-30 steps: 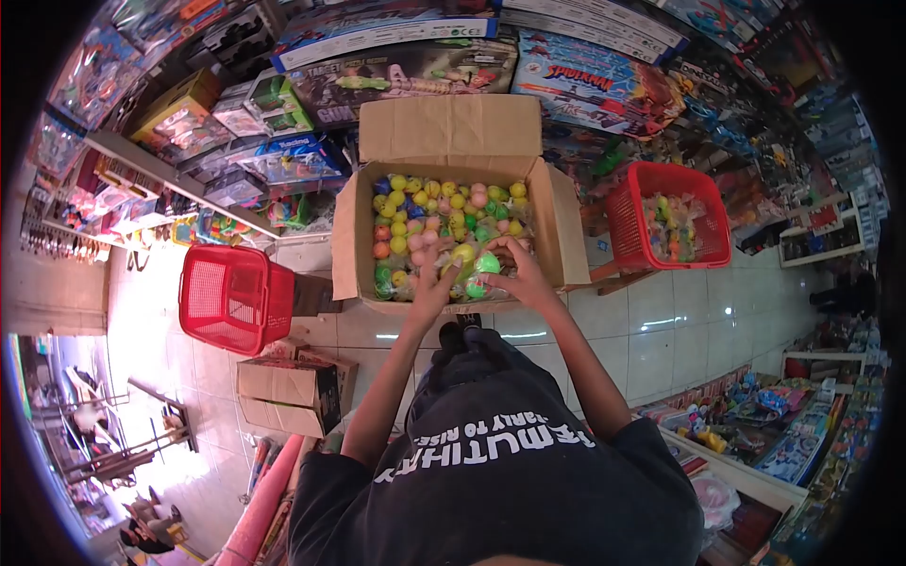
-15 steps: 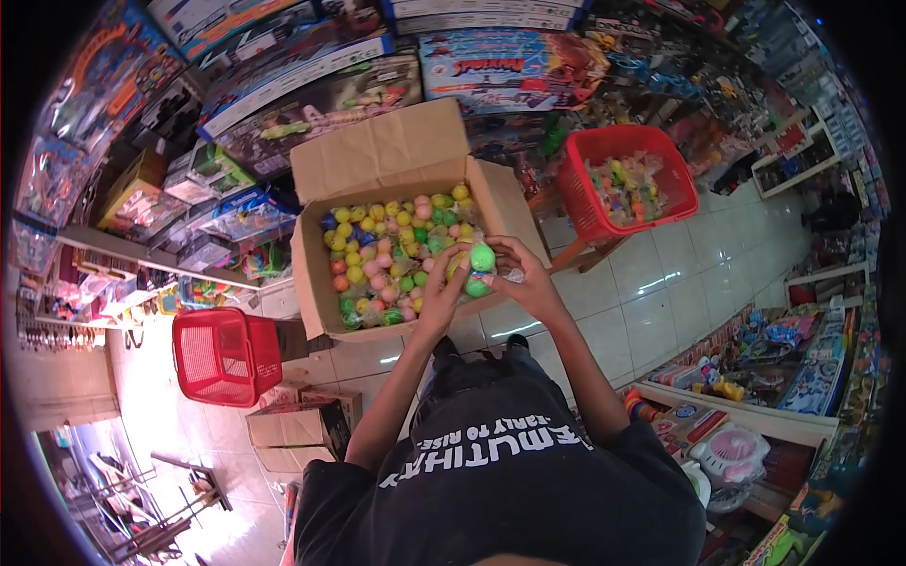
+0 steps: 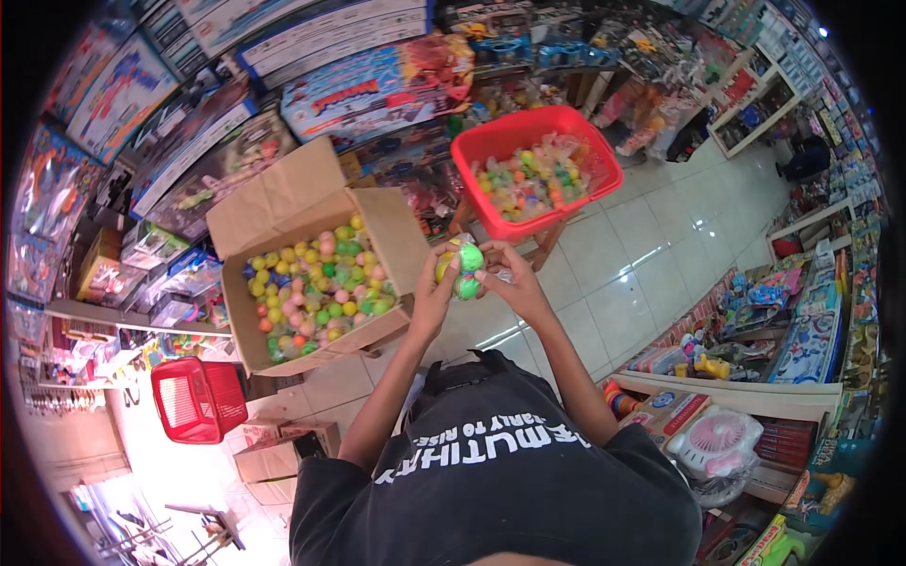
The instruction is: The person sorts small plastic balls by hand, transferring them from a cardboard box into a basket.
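Between my two hands are two green balls (image 3: pixel 469 258), one above the other, in clear plastic wrapping, with something yellow beside them. My left hand (image 3: pixel 435 289) is closed on their left side, its thumb against the wrapping. From the right, my right hand (image 3: pixel 517 285) pinches the same wrapped balls, its thumb on the lower one. To the left stands an open cardboard box (image 3: pixel 382 241) filled with yellow, pink, green and orange balls. Beyond my hands, a red basket (image 3: pixel 500 229) holds several plastic-wrapped colourful balls.
A second red basket (image 3: pixel 200 401) sits on the floor at the left, near small cardboard cartons (image 3: pixel 274 462). Boxed toys (image 3: pixel 377 87) line the back shelves. On the right, a low shelf carries a pink fan (image 3: pixel 714 441) and packaged toys. Tiled floor (image 3: pixel 651 226) runs between the shelves.
My view and body have turned right. My hands, still on the green balls, have moved from over the cardboard box to in front of the red basket with wrapped balls.
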### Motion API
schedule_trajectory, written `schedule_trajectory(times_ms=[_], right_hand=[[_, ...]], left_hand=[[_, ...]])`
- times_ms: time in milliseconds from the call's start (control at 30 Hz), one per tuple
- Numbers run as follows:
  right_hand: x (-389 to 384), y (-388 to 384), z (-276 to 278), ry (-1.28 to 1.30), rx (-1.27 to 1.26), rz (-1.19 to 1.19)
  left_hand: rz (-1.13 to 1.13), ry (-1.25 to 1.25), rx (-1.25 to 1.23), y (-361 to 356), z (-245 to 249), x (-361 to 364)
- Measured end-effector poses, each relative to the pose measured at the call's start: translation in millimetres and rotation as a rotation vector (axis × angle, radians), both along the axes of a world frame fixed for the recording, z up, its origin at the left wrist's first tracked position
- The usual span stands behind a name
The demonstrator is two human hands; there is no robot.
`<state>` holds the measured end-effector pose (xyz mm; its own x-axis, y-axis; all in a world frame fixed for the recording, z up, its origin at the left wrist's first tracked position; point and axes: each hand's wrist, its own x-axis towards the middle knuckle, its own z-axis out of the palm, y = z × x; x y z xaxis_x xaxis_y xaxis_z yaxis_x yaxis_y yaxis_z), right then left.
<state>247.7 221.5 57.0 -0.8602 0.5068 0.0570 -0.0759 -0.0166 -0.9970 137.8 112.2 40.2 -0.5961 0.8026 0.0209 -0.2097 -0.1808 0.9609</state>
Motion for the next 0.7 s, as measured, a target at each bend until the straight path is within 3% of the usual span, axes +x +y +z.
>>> schedule_trajectory(times_ms=[333,700], right_hand=[[87,71,-10,-0.159,-0.072,-0.037],[82,139,-21,-0.083,-0.297,-0.083]], left_hand=[[-0.121,-0.035,-0.058,86,-23,74],[-0.184,0.052,-0.164,163,-22,56]])
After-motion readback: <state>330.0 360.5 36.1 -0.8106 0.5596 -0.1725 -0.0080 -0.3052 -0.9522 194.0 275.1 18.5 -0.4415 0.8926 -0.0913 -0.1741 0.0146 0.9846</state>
